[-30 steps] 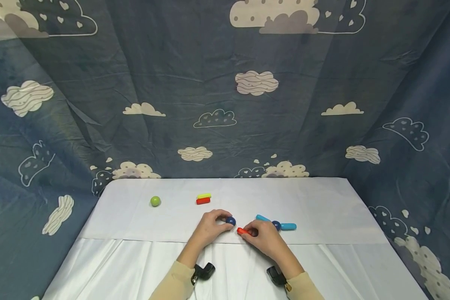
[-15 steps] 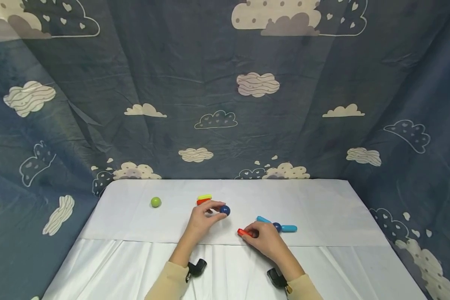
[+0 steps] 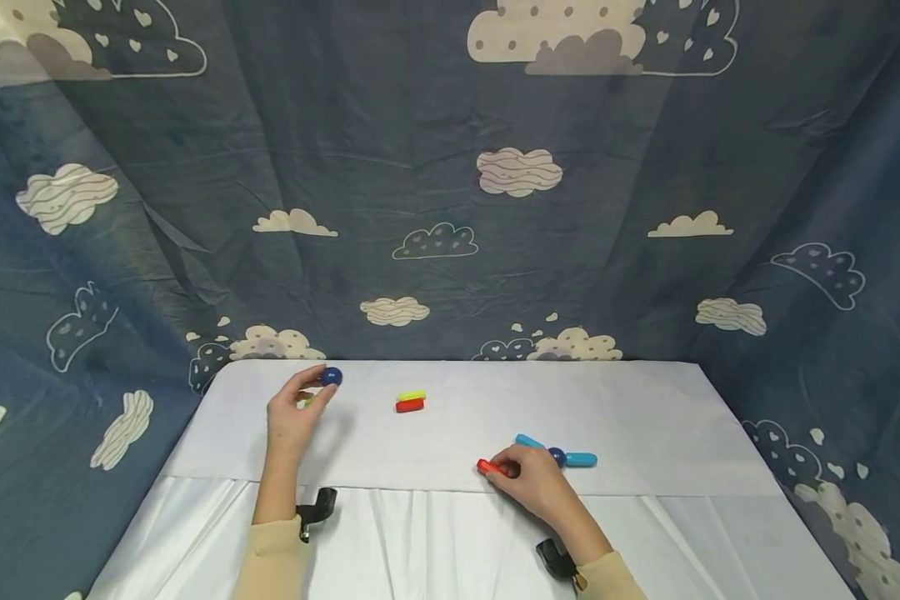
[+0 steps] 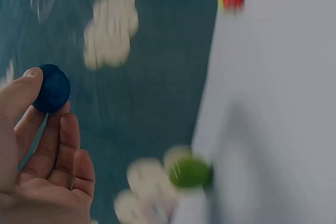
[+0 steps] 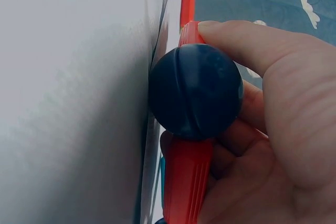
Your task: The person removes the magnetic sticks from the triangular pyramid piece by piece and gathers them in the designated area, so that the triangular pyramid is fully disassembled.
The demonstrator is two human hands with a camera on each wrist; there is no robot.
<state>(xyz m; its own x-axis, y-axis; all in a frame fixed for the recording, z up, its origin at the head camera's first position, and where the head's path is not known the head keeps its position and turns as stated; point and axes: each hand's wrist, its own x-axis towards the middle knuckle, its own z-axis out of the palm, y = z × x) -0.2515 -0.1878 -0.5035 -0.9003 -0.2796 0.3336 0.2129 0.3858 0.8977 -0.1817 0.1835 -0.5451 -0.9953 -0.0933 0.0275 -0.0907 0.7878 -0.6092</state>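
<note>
Blue ball (image 3: pixel 332 377) pinched by fingers of left hand (image 3: pixel 288 423), above surface (image 3: pixel 645 417). Red sticks (image 5: pixel 186 182) with dark ball (image 5: pixel 197 92) gripped by fingers of right hand (image 3: pixel 534 479).

Dim, motion-blurred left wrist view

One yellow rod (image 3: pixel 412 395) lay on the counter (image 3: pixel 645 417), one red rod (image 3: pixel 409 407) just beside it. Nearer and right of the yellow rod were two more red rods (image 5: pixel 186 182), two light-blue rods (image 3: pixel 581 460), two dark-blue balls (image 5: pixel 196 92) and one right hand (image 3: pixel 534 477); left of it, one green ball (image 4: pixel 190 172), a third dark-blue ball (image 3: pixel 332 377) and one left hand (image 3: pixel 292 417).
</note>
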